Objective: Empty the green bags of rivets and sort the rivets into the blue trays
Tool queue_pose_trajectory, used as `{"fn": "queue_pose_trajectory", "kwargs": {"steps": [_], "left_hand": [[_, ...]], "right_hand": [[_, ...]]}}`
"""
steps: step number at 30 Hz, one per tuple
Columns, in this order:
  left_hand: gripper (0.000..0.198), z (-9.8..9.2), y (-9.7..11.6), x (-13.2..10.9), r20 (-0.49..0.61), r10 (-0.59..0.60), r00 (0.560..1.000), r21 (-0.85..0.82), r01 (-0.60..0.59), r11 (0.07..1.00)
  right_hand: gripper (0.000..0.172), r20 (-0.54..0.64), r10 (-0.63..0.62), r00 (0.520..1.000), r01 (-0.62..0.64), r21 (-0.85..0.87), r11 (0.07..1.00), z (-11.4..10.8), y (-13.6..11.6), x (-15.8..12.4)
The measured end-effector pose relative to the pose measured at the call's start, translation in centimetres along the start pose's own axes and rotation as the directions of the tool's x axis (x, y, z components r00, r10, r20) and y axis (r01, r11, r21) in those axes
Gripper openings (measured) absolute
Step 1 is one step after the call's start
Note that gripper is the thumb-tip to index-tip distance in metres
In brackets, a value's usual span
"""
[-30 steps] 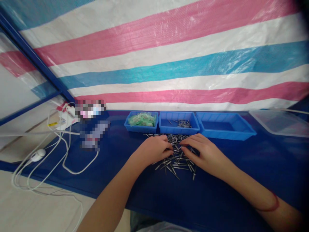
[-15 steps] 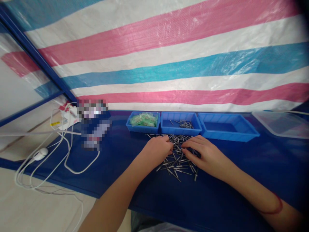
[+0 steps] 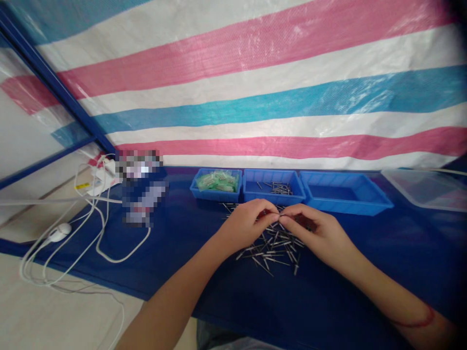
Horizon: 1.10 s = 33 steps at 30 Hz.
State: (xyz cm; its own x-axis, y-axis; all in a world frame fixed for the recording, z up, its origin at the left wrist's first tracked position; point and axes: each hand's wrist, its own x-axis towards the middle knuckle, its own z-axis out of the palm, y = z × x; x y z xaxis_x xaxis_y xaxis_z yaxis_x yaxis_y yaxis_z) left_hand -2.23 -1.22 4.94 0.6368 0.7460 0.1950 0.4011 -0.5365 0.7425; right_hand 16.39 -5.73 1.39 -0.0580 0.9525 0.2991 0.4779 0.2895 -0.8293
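Note:
A loose pile of silvery blind rivets [image 3: 272, 248], each a thin pin with a thicker end, is spread on the blue table. Above the pile, my left hand [image 3: 248, 221] pinches with thumb and index finger. My right hand [image 3: 317, 231] pinches the same way, its fingertips meeting the left ones. A thin dark piece, seemingly one rivet, shows between the fingertips; most of it is hidden. Behind the hands, a blue bin [image 3: 251, 194] holds some more rivets.
Left of that bin stands a blue bin [image 3: 199, 193] with green-tinted plastic packets [image 3: 219, 181]. A larger blue bin [image 3: 346, 206] stands on the right, beside a clear plastic container [image 3: 419, 187]. White cables [image 3: 104, 233] and a power strip [image 3: 105, 177] lie at the left. A striped tarp [image 3: 255, 112] hangs behind.
My hands were apart over the pile. The left hand has moved right, and both hands now meet at the fingertips in a pinch.

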Motion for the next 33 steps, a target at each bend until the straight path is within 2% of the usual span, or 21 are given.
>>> {"fn": "queue_pose_trajectory", "kwargs": {"steps": [5, 8, 10, 13, 17, 25, 33], "left_hand": [[0.022, 0.3, -1.0, 0.0, 0.015, -0.127, 0.992, -0.323, 0.124, 0.938], [0.027, 0.3, -1.1, 0.0, 0.088, -0.127, 0.988, -0.451, 0.153, 0.879], [0.027, 0.0, -0.9, 0.0, 0.14, -0.102, 0.985, -0.433, 0.153, 0.888], [0.03, -0.3, -0.5, 0.0, 0.179, -0.063, 0.982, -0.306, 0.117, 0.945], [0.029, -0.4, -0.5, 0.1, 0.167, -0.033, 0.985, -0.205, 0.068, 0.976], [0.028, 0.1, -0.6, 0.2, 0.153, -0.077, 0.985, -0.125, 0.096, 0.987], [0.026, 0.0, -0.3, 0.2, 0.149, -0.005, 0.989, -0.057, 0.014, 0.998]], "right_hand": [[0.021, 0.027, 0.054, 0.998, -0.059, 0.224, 0.973, 0.1, -0.4, -0.1], [0.02, 0.043, 0.068, 0.997, -0.077, 0.276, 0.958, -0.1, -0.6, -0.1], [0.018, 0.043, 0.067, 0.997, -0.076, 0.293, 0.953, -0.3, -0.7, -0.1], [0.016, 0.027, 0.051, 0.998, -0.057, 0.294, 0.954, -0.5, -0.8, -0.1], [0.016, -0.003, 0.025, 1.0, -0.024, 0.258, 0.966, -0.6, -0.8, 0.0], [0.016, -0.049, -0.041, 0.998, 0.046, 0.101, 0.994, -0.5, -0.8, -0.3], [0.014, -0.051, -0.112, 0.992, 0.109, -0.049, 0.993, -0.6, -1.2, -0.2]]}}
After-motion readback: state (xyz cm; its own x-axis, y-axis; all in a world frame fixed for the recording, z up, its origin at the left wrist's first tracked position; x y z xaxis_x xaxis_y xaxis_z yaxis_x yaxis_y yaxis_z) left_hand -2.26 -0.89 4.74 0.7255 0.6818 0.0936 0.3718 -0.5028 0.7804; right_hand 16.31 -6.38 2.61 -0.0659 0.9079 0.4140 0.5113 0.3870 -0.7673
